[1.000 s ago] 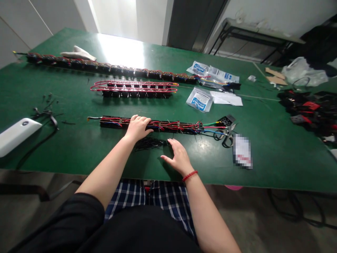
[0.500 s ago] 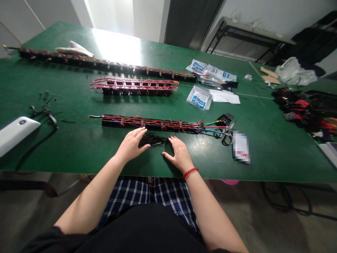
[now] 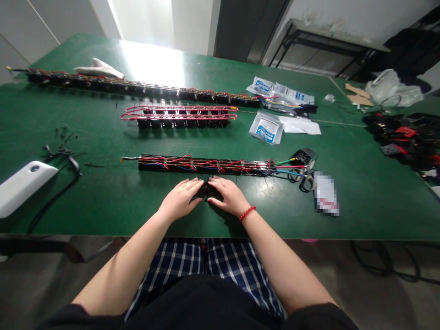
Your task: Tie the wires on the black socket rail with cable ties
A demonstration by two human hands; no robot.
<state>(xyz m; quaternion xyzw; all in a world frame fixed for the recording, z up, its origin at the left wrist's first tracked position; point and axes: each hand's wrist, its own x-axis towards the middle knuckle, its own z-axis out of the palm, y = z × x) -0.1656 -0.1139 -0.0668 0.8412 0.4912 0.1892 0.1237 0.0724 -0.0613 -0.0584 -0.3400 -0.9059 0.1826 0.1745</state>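
Note:
My left hand [image 3: 183, 197] and my right hand [image 3: 229, 195] face each other at the near side of the table. Between them lies a pile of thin black strips [image 3: 206, 189], which look like cable tie pieces. Both hands cup its ends, fingers stretched forward and thumbs apart, partly hiding it. Just beyond the fingertips rests a long black wired strip [image 3: 202, 165] with red, blue and yellowish wires along its top. Green, red and blue leads run from its right end, near a pair of scissors [image 3: 305, 182] and a black connector block [image 3: 302, 157].
Farther back are a shorter black assembly with looped red wires [image 3: 182, 117] and a very long wired strip [image 3: 144, 87]. A white device [image 3: 27, 188] and black scraps [image 3: 62, 149] lie left. Plastic packets [image 3: 266, 128] and a blurred-out packet [image 3: 326, 192] lie right.
Both hands have moved toward each other, pushing the black strips into a narrower, more compact pile. The camera view has shifted slightly, so the table's contents appear a little lower and farther right.

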